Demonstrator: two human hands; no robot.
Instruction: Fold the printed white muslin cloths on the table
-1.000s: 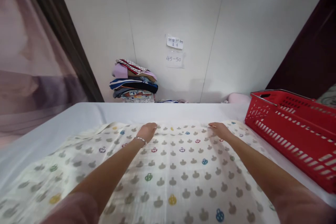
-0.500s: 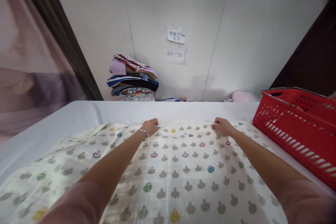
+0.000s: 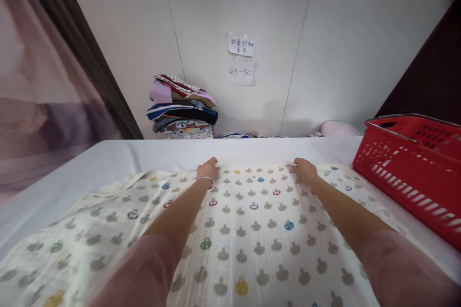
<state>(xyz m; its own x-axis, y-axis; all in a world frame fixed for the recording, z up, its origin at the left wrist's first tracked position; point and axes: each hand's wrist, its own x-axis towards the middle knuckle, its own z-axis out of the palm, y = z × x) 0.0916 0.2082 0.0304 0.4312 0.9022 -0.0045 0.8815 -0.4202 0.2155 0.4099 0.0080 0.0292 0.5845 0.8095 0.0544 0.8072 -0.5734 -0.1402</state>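
Note:
A cream cloth (image 3: 230,244) printed with grey and coloured mushroom shapes lies spread over the white table, running out of view at the bottom. At its far edge, left of the middle, my left hand (image 3: 208,170) has its fingers closed on the fabric; a silvery bracelet circles that wrist. My right hand (image 3: 303,171) pinches the same far edge further right, with thumb and fingers pressed together. Between the two hands the edge runs nearly straight. On the far left the cloth's border lies slanted and a little rumpled.
A red plastic basket (image 3: 414,172) with a metal handle stands at the table's right side. Behind the white tabletop (image 3: 252,149) rises a stack of folded fabrics (image 3: 183,105). Handwritten paper signs (image 3: 240,60) hang on the wall. A curtain (image 3: 46,57) hangs at left.
My left hand has moved slightly to the right and away from me along the far edge. My right hand has barely shifted. The far edge between them sits slightly further back.

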